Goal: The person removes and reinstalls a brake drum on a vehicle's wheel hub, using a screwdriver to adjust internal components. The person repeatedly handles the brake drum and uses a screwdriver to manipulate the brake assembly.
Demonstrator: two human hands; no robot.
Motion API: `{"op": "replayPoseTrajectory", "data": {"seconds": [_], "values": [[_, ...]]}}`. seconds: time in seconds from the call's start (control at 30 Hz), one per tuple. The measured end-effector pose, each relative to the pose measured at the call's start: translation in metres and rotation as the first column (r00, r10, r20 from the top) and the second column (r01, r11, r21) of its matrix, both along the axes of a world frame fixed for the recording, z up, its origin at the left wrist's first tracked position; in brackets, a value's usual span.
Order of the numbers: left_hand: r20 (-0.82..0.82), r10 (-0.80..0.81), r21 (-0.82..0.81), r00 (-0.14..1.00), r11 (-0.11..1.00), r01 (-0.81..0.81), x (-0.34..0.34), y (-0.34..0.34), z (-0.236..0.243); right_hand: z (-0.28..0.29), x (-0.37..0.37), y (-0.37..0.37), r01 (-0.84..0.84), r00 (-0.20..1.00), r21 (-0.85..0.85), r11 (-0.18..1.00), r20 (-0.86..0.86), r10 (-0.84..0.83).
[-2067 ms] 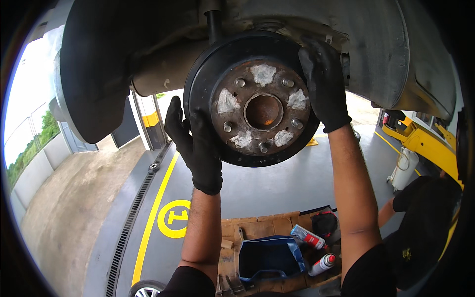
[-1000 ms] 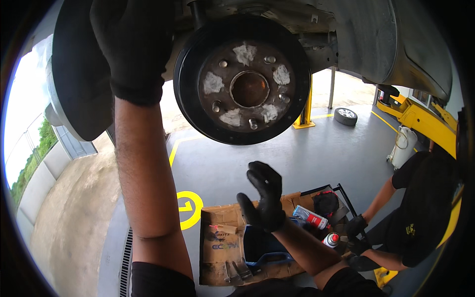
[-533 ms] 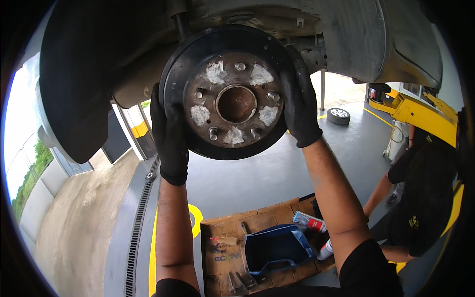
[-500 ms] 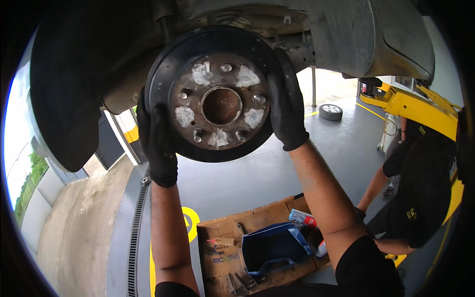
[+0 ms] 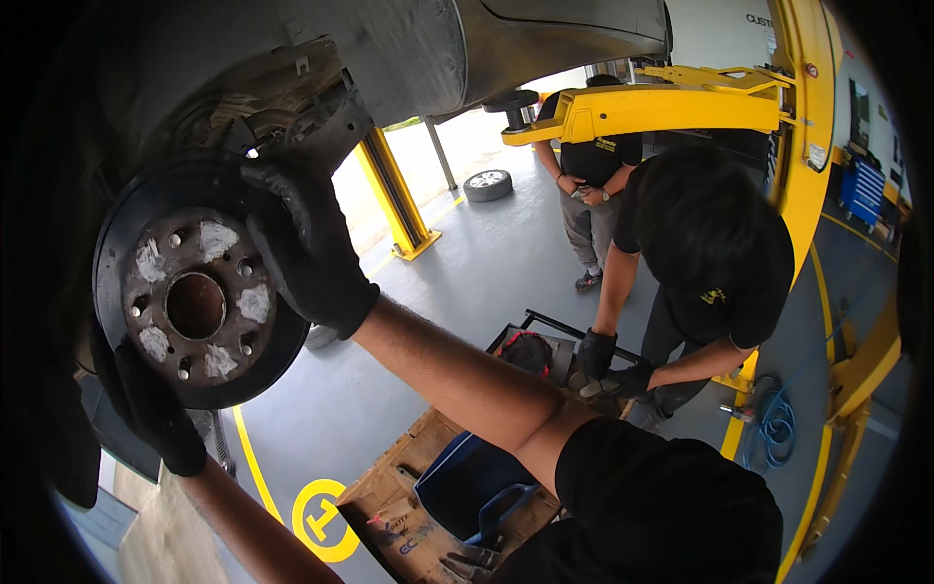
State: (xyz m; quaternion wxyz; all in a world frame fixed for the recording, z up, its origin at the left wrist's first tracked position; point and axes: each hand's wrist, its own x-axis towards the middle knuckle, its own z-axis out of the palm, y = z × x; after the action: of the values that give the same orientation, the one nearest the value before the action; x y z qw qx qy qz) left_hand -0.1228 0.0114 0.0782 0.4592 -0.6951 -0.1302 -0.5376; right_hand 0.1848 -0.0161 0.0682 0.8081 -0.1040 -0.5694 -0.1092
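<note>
A round black brake drum (image 5: 199,365), with a rusty centre, white patches and protruding wheel studs, stands upright under the raised car (image 5: 389,58). My right hand (image 5: 306,243), in a black glove, is closed round its upper right rim. Against the lower left rim is my left hand (image 5: 156,419), gloved alike, its fingers pressed to the edge and partly in shadow. Whatever lies behind the drum is hidden.
A cardboard-covered cart (image 5: 389,487) with a blue bin (image 5: 477,477) and tools stands below my right arm. Beside it a co-worker (image 5: 720,243) handles something with gloved hands. Another person (image 5: 589,165) stands behind a yellow lift arm (image 5: 662,109). A wheel (image 5: 488,185) lies on the floor.
My view has swung to the right, so the drum now sits at the left. Both hands remain on its rim. The co-worker and a second person have come into fuller view.
</note>
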Motion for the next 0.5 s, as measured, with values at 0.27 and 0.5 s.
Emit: {"op": "replayPoseTrajectory", "data": {"seconds": [0.27,0.5], "values": [[0.593,-0.478,-0.291,0.648,0.623,0.726,0.056,-0.018,-0.010,-0.008,0.008,0.022,-0.004,1.000,-0.096,0.995,0.027,0.007],[0.566,-0.421,-0.357,0.709,0.650,0.671,0.047,-0.040,0.010,-0.022,-0.004,0.023,-0.349,0.935,-0.152,0.925,-0.122,0.333]]}}
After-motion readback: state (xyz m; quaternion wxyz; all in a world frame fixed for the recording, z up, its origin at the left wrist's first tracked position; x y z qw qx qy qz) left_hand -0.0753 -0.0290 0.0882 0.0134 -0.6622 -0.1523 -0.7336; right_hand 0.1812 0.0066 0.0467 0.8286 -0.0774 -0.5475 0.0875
